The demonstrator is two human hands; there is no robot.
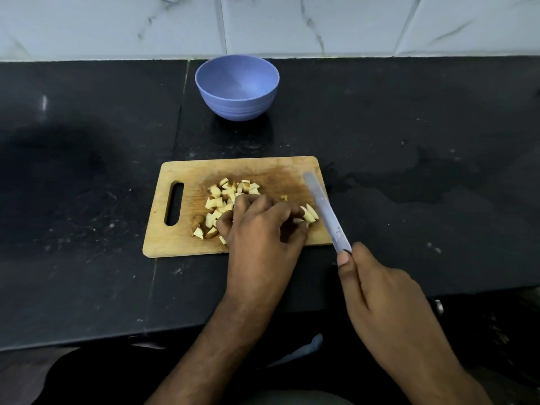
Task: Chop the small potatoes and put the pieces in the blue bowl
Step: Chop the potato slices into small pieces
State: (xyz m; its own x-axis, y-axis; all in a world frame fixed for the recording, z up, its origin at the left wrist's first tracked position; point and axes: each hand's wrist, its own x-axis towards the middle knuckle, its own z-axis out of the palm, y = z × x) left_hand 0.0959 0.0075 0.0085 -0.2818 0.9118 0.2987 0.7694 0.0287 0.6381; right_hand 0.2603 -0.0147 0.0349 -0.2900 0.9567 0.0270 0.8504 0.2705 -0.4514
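Observation:
Several chopped potato pieces (225, 197) lie in a heap on the wooden cutting board (187, 244). My left hand (260, 226) rests over the heap with its fingers curled down among the pieces; whether it pinches any is hidden. A few more slices (309, 213) lie just right of its fingers. My right hand (380, 296) grips the handle of a knife (324, 209), whose blade lies flat across the board's right edge, tip pointing away. The blue bowl (237, 87) stands beyond the board near the wall and looks empty.
The board lies on a black stone counter (87, 200) with a tiled wall (321, 24) behind it. The counter's front edge runs just below my wrists. Damp patches mark the counter right of the board.

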